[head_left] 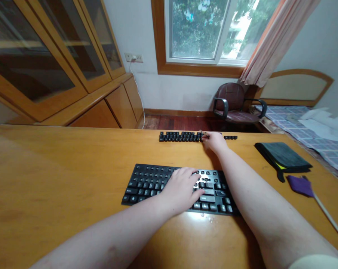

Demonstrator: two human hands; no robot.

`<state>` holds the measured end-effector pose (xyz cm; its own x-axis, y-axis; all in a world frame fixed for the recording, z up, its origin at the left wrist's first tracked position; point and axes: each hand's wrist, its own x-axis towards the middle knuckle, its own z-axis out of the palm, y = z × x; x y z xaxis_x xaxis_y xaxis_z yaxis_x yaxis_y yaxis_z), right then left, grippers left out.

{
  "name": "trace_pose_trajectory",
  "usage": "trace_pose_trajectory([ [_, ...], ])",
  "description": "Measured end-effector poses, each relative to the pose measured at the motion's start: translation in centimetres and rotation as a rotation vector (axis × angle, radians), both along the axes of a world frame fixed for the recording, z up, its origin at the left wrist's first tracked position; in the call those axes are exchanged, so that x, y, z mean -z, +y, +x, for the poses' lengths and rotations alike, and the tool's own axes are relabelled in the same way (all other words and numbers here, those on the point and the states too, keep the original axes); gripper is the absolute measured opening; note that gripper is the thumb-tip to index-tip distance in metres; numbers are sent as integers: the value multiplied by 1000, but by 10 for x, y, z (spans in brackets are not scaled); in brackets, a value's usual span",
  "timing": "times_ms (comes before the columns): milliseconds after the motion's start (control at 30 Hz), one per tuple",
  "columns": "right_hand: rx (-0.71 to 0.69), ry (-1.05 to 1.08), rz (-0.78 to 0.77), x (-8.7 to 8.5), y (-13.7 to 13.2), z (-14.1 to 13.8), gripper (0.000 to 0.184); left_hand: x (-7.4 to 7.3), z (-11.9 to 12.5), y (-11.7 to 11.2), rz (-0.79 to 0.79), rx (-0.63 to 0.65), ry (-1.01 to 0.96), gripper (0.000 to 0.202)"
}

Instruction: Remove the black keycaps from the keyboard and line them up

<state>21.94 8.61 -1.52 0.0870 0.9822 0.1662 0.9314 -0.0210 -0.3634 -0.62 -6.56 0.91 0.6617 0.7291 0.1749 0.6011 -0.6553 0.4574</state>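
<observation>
A black keyboard [135, 190] lies on the wooden table, with keycaps on its lower rows and bare key switches showing in the upper rows. My left hand [180, 188] rests flat on its middle, fingers spread, hiding part of the keys. Beyond the keyboard, loose black keycaps [180, 137] stand lined up in rows near the table's far edge. At the right part of these rows is my right hand [214, 141], its fingers pinched together. Something small and thin pokes out at the fingertips, too small to name. My right forearm covers the keyboard's right end.
On the table's right lie a folded dark cloth [283, 155] and a purple cloth piece [300, 185] with a pale thin stick [328, 217]. Past the far edge stands an armchair [233, 101], beside a bed [312, 127]. A glass-door cabinet [82, 82] is at left.
</observation>
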Motion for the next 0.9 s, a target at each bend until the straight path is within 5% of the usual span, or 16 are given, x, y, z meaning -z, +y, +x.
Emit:
trace_pose_trajectory([
  [900,-3,5,10,-2,-2,-3,18,-1,0,0,11,0,21,38],
])
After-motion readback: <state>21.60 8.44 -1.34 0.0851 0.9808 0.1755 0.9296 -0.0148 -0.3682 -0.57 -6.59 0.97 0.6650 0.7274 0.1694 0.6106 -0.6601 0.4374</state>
